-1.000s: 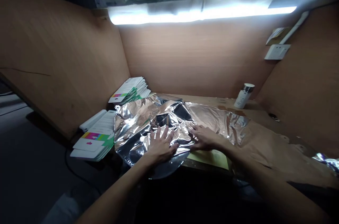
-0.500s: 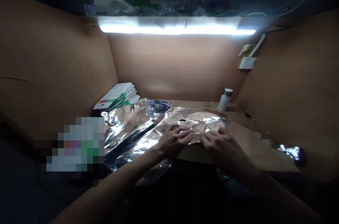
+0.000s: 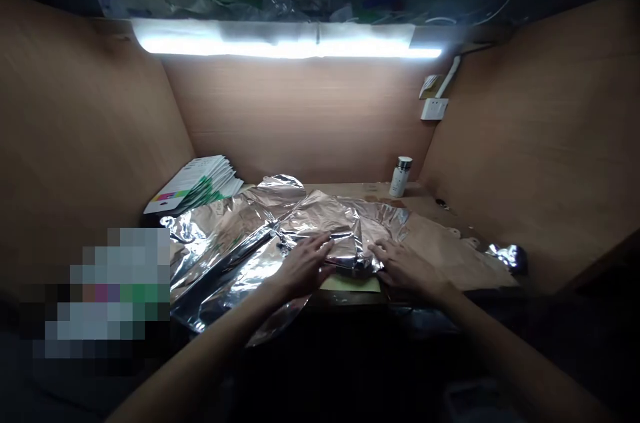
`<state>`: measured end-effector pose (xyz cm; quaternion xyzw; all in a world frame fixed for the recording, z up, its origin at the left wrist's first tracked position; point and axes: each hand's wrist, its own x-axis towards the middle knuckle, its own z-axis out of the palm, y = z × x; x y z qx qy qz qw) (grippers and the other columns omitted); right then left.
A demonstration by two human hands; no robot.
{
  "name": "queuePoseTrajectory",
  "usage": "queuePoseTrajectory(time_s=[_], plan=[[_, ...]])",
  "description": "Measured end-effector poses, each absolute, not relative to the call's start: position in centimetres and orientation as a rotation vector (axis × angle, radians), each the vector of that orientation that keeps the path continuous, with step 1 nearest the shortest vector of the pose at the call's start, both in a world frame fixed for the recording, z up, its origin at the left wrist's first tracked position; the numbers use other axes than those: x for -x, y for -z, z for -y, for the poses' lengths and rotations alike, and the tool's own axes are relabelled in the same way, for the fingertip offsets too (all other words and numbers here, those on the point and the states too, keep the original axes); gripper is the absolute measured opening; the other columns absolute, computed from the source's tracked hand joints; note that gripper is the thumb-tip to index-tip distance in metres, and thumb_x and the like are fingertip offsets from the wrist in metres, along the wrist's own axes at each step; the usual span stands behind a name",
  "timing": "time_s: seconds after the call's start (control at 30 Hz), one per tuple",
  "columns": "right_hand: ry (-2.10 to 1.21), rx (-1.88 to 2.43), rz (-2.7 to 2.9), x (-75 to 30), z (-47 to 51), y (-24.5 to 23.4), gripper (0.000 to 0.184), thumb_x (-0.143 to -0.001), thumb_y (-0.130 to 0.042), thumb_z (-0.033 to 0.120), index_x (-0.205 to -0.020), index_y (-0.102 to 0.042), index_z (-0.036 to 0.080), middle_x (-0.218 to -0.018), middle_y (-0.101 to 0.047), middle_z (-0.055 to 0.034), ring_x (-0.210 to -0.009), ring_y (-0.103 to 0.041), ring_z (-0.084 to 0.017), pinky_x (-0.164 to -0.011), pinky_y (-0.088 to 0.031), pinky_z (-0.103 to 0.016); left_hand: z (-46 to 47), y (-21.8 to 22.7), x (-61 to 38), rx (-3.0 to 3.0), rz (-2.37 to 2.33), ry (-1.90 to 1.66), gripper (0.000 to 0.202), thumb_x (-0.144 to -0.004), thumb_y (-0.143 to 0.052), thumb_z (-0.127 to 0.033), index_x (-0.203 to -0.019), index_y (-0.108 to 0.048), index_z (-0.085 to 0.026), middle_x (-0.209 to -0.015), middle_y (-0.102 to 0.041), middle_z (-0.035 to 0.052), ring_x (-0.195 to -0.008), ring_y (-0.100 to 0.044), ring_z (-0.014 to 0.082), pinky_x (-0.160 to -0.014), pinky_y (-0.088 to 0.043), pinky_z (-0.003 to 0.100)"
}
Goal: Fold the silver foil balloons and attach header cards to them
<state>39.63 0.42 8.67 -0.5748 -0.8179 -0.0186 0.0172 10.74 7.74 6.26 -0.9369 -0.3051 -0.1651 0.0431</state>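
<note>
A crinkled silver foil balloon [image 3: 320,210], lying flat, has a folded part at the front edge of the worktop. My left hand [image 3: 305,263] rests on the left of this fold with its fingers stretched out and apart. On the other side, my right hand [image 3: 403,266] touches the fold's right edge; its fingers are slightly bent and apart, and the thumb is partly hidden. A yellowish sheet [image 3: 353,283] shows beneath the fold, between the hands. More shiny foil [image 3: 225,223] spreads to the left, with a rounded lobe at the back.
A stack of white printed cards [image 3: 193,180] leans at the back left. A white bottle [image 3: 401,178] stands at the back right, below a wall socket [image 3: 434,108]. Crumpled foil [image 3: 507,256] lies far right. Wooden side walls and a shelf with a lit tube [image 3: 290,48] enclose the worktop.
The foil's front part is now folded back over itself, showing the yellowish sheet. My hands have loosened from the front edge and spread out. The view has shifted to the right.
</note>
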Motion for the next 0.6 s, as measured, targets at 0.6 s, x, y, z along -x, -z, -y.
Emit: queuePoseTrajectory(time_s=[0.6], plan=[[-0.009, 0.926, 2.695, -39.5, 2.8, -2.2, 0.049, -0.098, -0.062, 0.034, -0.146, -0.055, 0.028, -0.152, -0.054, -0.0103, -0.139, -0.050, -0.030, -0.113, -0.034, -0.046, -0.8, -1.2, -2.9, 3.126, 0.737, 0.477, 0.042, -0.100, -0.049, -0.020, -0.141, -0.058, -0.027, -0.122, -0.068, 0.0095, -0.107, -0.060, 0.0247, -0.097, -0.048, 0.040]])
